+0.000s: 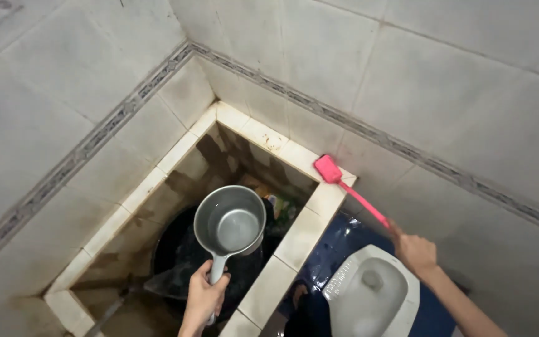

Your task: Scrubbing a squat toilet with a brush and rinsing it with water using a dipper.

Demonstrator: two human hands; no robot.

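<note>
My left hand grips the handle of a grey plastic water dipper, held over a tiled water basin with a dark bucket inside. The dipper's bowl faces up and holds a little water. My right hand holds the thin handle of a pink brush, whose head rests on the basin's far corner rim by the wall. A white squat toilet pan sits in a dark blue floor just below my right hand.
Pale tiled walls with a patterned grey border strip close in on the left and back. The basin's inner walls are stained brown. A dark pipe or stick lies in the basin's near left corner.
</note>
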